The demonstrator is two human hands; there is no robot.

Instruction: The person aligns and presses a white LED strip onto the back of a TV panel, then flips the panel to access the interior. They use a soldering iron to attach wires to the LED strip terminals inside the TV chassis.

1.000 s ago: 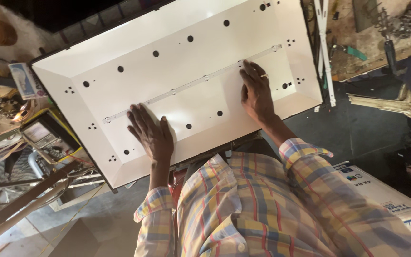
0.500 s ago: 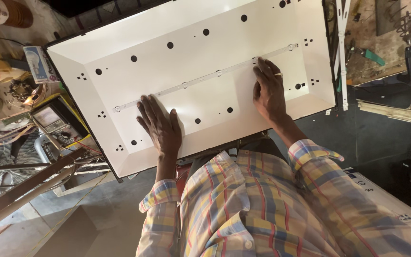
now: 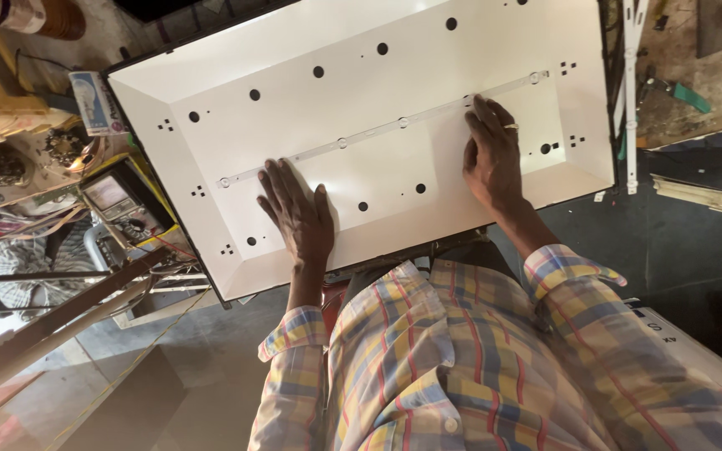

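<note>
At the far left, a yellow-cased handheld meter with a grey screen and a round dial (image 3: 123,205) lies among clutter, just beside the lower left corner of a large white sheet-metal panel with sloped edges and round black holes (image 3: 361,108). The panel fills the middle of the view and lies flat, tilted slightly in the frame.

The left hand (image 3: 298,219) rests palm down on the lower left part of the panel. Its fingers (image 3: 276,185) are spread moderately and laid flat against the white metal, gripping nothing; their tips reach up to, or just short of, a long thin white strip with small round lenses spaced along it (image 3: 378,129), which runs across the panel from lower left to upper right.

The right hand (image 3: 492,159) lies further right, also palm down. Its fingers (image 3: 480,117) sit closer together, slightly curled, with the tips pressing on the strip near its right end. A ring shows on one finger. Neither hand encloses anything.

Below, sleeves of a plaid shirt in yellow, blue and red (image 3: 461,359) cover both forearms. At the right edge, a green-handled tool (image 3: 691,98) lies on a worn wooden surface (image 3: 712,58), well apart from the hands.
</note>
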